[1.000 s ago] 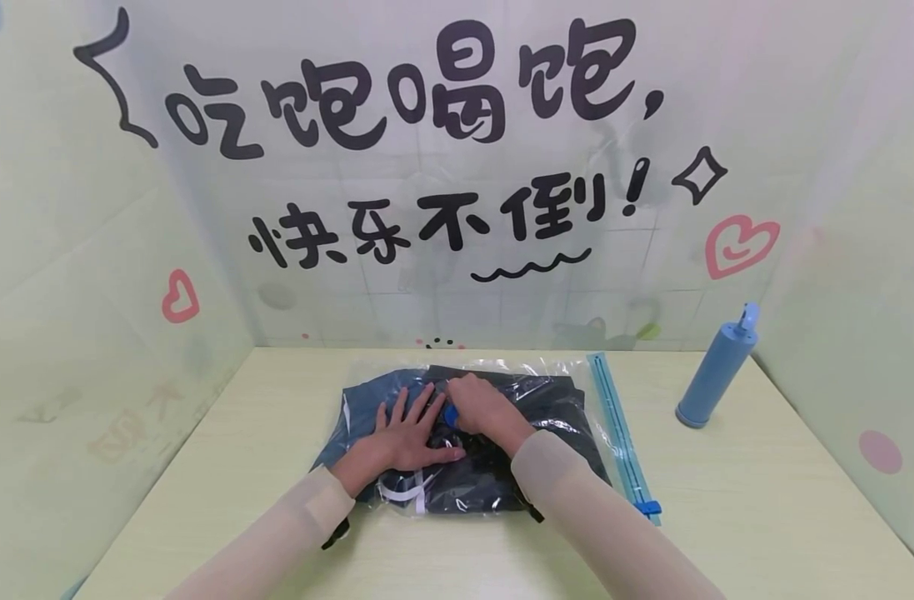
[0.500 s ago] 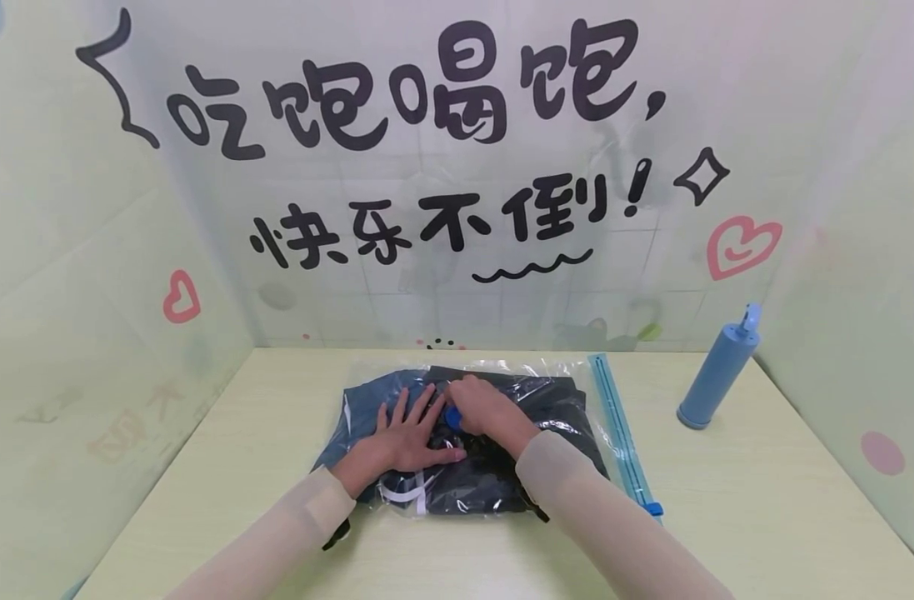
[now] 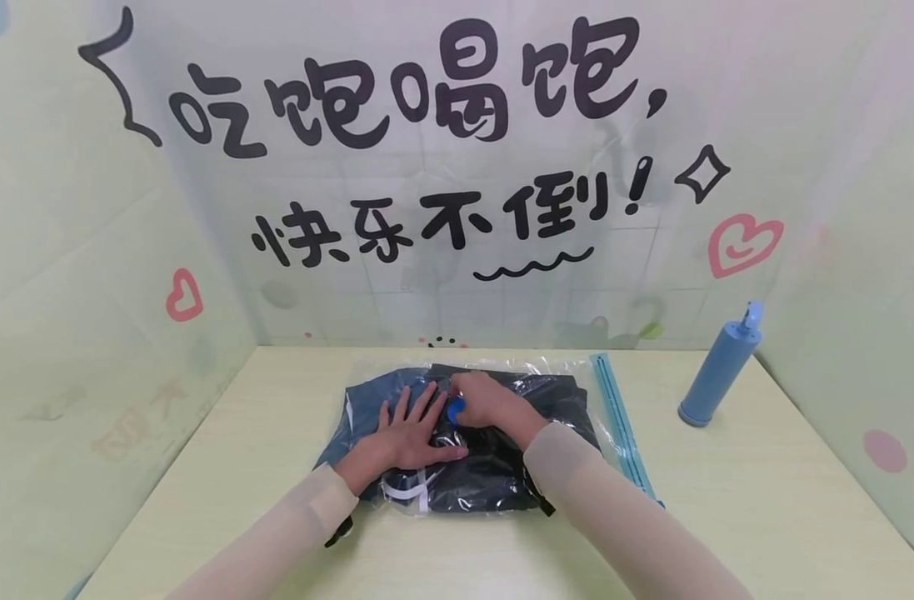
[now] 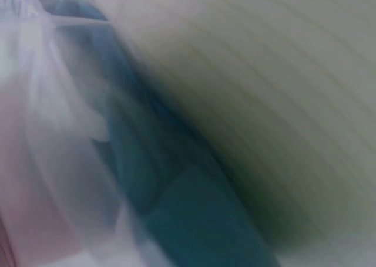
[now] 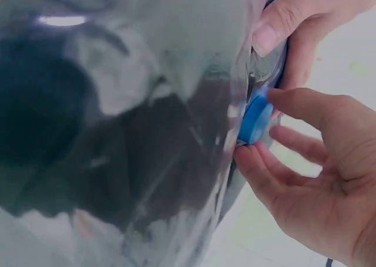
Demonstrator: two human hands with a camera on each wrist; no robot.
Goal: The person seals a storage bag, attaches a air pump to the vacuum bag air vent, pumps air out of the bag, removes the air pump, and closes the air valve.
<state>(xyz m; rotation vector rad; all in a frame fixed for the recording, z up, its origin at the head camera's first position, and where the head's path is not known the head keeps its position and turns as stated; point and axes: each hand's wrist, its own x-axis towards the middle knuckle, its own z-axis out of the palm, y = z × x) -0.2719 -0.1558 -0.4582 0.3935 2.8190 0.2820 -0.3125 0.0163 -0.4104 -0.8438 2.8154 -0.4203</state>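
- Left hand (image 3: 410,442): fingers straight and spread wide, laid on the clear plastic storage bag (image 3: 550,367), presumably to steady slippery film.
- Right hand (image 3: 492,402): pinching the blue round plastic cap (image 5: 255,120) by its edge between thumb and fingers; apparently chosen for firm purchase on so small a part.
- Cap location: upper face of the bag, near its middle, between both hands.
- Bag: lying flat on the pale wood-grain table (image 3: 771,508), whose support probably lets the hands bear down evenly.
- Contents, inside the bag: blue-grey cloth (image 3: 374,396) towards its left end; black cloth (image 3: 494,492) across its middle and right; white narrow strip (image 3: 406,493) near its front edge.
- Teal ribbed plastic closure strip (image 3: 623,429): along the bag's right edge, clear of both hands; front end partly hidden by a sleeve.
- Blue cylindrical pump-like object (image 3: 719,377): standing right of the bag, well apart, seemingly parked out of the way yet reachable.
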